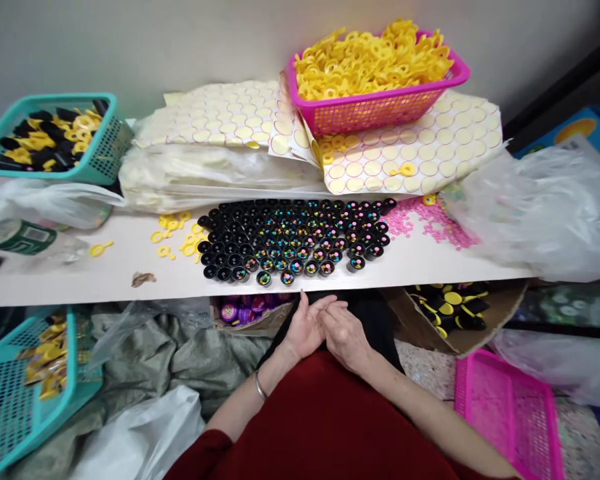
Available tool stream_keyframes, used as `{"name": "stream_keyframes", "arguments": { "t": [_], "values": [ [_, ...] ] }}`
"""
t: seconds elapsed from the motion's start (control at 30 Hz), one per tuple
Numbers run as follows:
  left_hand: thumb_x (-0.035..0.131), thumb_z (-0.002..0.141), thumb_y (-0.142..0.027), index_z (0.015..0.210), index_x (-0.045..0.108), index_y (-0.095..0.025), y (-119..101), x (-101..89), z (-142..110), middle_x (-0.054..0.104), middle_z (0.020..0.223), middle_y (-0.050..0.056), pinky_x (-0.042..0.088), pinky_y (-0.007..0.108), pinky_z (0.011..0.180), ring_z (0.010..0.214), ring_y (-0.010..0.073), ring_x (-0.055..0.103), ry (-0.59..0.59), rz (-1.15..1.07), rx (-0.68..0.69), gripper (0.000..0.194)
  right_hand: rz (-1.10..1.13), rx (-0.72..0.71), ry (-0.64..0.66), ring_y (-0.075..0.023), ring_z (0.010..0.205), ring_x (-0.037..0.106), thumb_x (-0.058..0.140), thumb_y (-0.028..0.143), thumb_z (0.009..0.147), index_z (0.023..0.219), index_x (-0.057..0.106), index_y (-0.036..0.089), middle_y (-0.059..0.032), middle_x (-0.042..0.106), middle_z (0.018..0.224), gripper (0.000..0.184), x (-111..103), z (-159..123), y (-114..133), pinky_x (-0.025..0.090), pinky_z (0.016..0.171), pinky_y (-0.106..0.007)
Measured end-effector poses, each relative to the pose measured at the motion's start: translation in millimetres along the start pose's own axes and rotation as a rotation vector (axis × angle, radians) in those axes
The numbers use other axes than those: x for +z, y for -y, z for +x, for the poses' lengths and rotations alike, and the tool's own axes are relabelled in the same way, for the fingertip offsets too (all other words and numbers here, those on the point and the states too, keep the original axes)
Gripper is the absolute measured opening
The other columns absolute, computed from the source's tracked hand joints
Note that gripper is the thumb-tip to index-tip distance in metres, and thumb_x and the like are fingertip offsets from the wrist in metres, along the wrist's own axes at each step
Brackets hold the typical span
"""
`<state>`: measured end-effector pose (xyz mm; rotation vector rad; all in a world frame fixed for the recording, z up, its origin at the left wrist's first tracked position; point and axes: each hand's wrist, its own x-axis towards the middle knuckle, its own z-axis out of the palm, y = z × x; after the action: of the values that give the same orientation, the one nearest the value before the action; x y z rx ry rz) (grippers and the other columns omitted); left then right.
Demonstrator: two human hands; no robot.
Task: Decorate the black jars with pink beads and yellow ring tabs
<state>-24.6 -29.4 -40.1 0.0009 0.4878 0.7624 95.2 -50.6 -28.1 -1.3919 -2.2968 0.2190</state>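
My left hand (304,328) and my right hand (344,333) rest together in my lap, below the front edge of the white table (105,277). The left palm faces up and the right fingers touch it; whether something small lies between them I cannot tell. Just above the hands, on the table, stands a dense block of small black tubes (295,235), upright and open-topped, many with coloured bits inside. Loose yellow rings (177,235) lie to the left of the tubes and a patch of pink beads (430,223) to the right.
A pink basket (380,110) heaped with yellow rings stands at the back on sticker sheets (430,150). Teal baskets sit at back left (105,157) and on the floor left (10,413). An empty pink basket (510,413), a cardboard box (455,317) and plastic bags lie around.
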Motion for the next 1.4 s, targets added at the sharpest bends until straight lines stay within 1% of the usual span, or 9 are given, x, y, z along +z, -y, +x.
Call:
{"name": "stream_keyframes", "arguments": {
  "t": [0.2,0.3,0.4,0.53,0.63,0.7,0.83,1.13,1.4],
  "values": [
    [0.026,0.086,-0.067,0.115,0.060,-0.006,1.2,-4.2,1.5,0.062,0.118,0.021,0.030,0.044,0.107,0.122,0.0301,0.050,0.029,0.000,0.010,0.075,-0.078,-0.053,0.122,-0.0187,0.069,0.059,0.039,0.006,0.079,0.088,0.062,0.014,-0.0096,0.064,0.078,0.026,-2.7,-0.2,-1.1,0.046,0.061,-0.029],
    [0.026,0.087,-0.066,0.109,0.063,-0.008,0.2,-2.8,1.7,0.065,0.111,0.019,0.033,0.042,0.103,0.116,0.0287,0.054,0.046,-0.041,0.019,0.073,0.013,-0.095,0.203,-0.0165,0.063,0.058,0.040,0.010,0.082,0.082,0.059,0.015,-0.0079,0.062,0.073,0.020,-17.9,13.8,-8.2,0.044,0.057,-0.027],
    [0.024,0.088,-0.065,0.105,0.065,-0.009,-1.4,-1.2,1.9,0.067,0.106,0.017,0.038,0.040,0.097,0.108,0.0264,0.059,0.087,-0.080,0.023,0.071,0.156,-0.066,0.113,-0.0139,0.063,0.056,0.037,0.019,0.090,0.082,0.057,0.017,-0.0049,0.060,0.072,0.022,-45.5,52.9,-26.7,0.044,0.059,-0.025],
    [0.022,0.088,-0.065,0.113,0.062,-0.007,-2.7,-1.9,2.3,0.063,0.116,0.021,0.041,0.040,0.091,0.111,0.0270,0.057,0.121,-0.057,0.013,0.075,0.026,0.075,-0.016,-0.0162,0.071,0.059,0.039,0.027,0.091,0.082,0.061,0.019,-0.0062,0.062,0.078,0.025,-72.6,129.5,-64.9,0.042,0.066,-0.027],
    [0.021,0.089,-0.063,0.114,0.061,-0.008,-3.2,-3.4,2.4,0.061,0.119,0.021,0.041,0.039,0.091,0.113,0.0266,0.056,0.125,-0.042,0.019,0.072,-0.144,0.097,0.118,-0.0190,0.077,0.060,0.041,0.025,0.090,0.085,0.064,0.018,-0.0075,0.066,0.087,0.025,-73.3,173.0,-87.0,0.038,0.066,-0.029],
    [0.021,0.090,-0.062,0.113,0.062,-0.009,-3.7,-4.1,2.2,0.061,0.119,0.020,0.042,0.039,0.091,0.112,0.0261,0.056,0.130,-0.037,0.018,0.071,-0.223,0.097,0.221,-0.0198,0.077,0.061,0.041,0.025,0.089,0.088,0.066,0.017,-0.0080,0.067,0.091,0.025,-68.8,187.6,-92.7,0.036,0.064,-0.030],
    [0.021,0.091,-0.061,0.112,0.062,-0.009,-5.2,-4.6,2.0,0.062,0.119,0.020,0.042,0.039,0.090,0.111,0.0258,0.056,0.136,-0.036,0.016,0.069,-0.302,0.098,0.316,-0.0205,0.077,0.060,0.041,0.024,0.089,0.089,0.067,0.016,-0.0099,0.068,0.093,0.027,-62.9,193.5,-89.2,0.031,0.060,-0.030],
    [0.023,0.090,-0.062,0.114,0.061,-0.010,-5.9,-5.6,2.2,0.061,0.119,0.020,0.042,0.039,0.089,0.113,0.0266,0.055,0.133,-0.031,0.018,0.069,-0.329,0.114,0.355,-0.0206,0.075,0.059,0.041,0.022,0.088,0.088,0.067,0.016,-0.0114,0.066,0.091,0.027,-62.7,192.3,-85.2,0.029,0.059,-0.030],
    [0.029,0.090,-0.061,0.116,0.060,-0.008,-8.6,-9.3,1.2,0.058,0.124,0.021,0.043,0.040,0.092,0.118,0.0289,0.052,0.144,-0.018,0.015,0.067,-0.340,0.150,0.363,-0.0216,0.084,0.059,0.042,0.017,0.085,0.085,0.067,0.016,-0.0116,0.066,0.092,0.026,-63.8,195.5,-77.1,0.030,0.061,-0.031]
  ]
}}
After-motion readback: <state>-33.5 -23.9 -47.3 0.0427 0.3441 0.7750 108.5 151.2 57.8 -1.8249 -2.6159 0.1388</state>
